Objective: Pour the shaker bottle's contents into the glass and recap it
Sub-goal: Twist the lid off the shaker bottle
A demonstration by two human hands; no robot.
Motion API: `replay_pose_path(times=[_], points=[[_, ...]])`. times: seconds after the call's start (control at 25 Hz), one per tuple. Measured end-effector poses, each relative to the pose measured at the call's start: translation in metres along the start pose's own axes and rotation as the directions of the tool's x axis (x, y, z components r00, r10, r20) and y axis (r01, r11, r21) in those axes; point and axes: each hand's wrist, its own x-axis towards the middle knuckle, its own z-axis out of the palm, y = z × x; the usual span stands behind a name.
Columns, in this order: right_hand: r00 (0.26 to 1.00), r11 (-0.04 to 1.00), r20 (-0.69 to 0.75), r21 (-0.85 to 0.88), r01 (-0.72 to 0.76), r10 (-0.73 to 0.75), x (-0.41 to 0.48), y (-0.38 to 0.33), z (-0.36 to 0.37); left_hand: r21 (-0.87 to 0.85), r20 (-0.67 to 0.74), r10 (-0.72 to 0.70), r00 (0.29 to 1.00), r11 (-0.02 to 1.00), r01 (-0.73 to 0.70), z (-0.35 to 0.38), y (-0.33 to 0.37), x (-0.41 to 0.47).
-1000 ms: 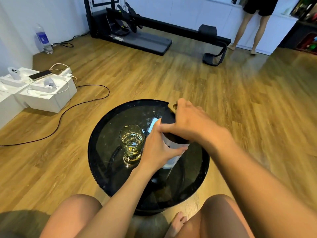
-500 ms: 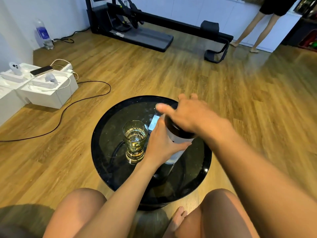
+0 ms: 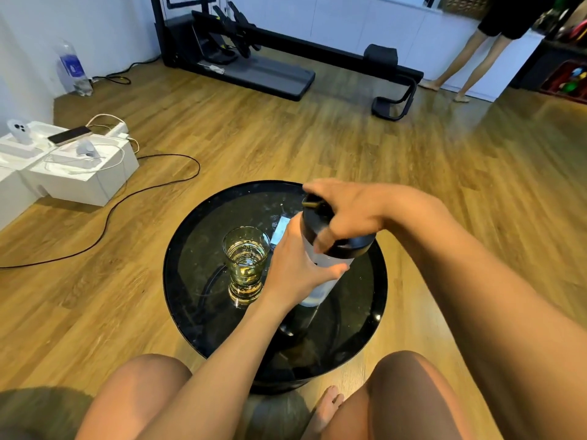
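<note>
The shaker bottle (image 3: 320, 281), with a frosted white body, stands on the round black glass table (image 3: 197, 258) just right of the glass. My left hand (image 3: 297, 265) is wrapped around its body. My right hand (image 3: 346, 214) grips the black lid (image 3: 355, 244) from above, fingers curled over the rim, hiding most of the lid. The clear glass (image 3: 246, 260) stands left of the bottle, holding yellowish liquid in its lower half.
A small pale card or phone (image 3: 279, 231) lies on the table behind my left hand. White boxes with phones and cables (image 3: 79, 166) sit on the floor at left, a black cable (image 3: 133, 198) trailing. A person's legs (image 3: 463, 65) stand far right by exercise equipment (image 3: 270, 58).
My right hand has turned on the lid, its fingers shifting from spread over the top to curled around the rim. The bottle stays in place in my left hand.
</note>
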Motion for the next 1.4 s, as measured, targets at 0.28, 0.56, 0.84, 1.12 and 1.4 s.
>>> replay_pose_path(times=[0.28, 0.56, 0.84, 1.12, 1.4], points=[[0.997, 0.996, -0.045, -0.07, 0.061, -0.064, 0.002, -0.003, 0.008, 0.006, -0.003, -0.006, 1.0, 1.0, 0.006, -0.001, -0.001, 0.0], [0.996, 0.999, -0.084, -0.023, -0.025, 0.023, 0.005, -0.004, 0.018, -0.01, -0.002, -0.023, 1.0, 1.0, 0.023, -0.001, 0.001, -0.001], [0.982, 0.993, -0.149, -0.001, -0.118, 0.117, 0.006, -0.007, 0.018, -0.003, -0.002, -0.039, 0.999, 0.999, 0.039, 0.0, -0.001, 0.001], [0.992, 0.996, -0.106, 0.073, -0.059, 0.067, 0.001, 0.006, 0.008, 0.018, 0.003, -0.038, 0.999, 0.999, 0.038, 0.001, -0.004, 0.001], [0.999, 0.996, -0.01, -0.078, 0.046, -0.047, -0.002, 0.0, 0.004, 0.009, 0.018, -0.032, 0.999, 0.999, 0.032, 0.0, -0.003, 0.001]])
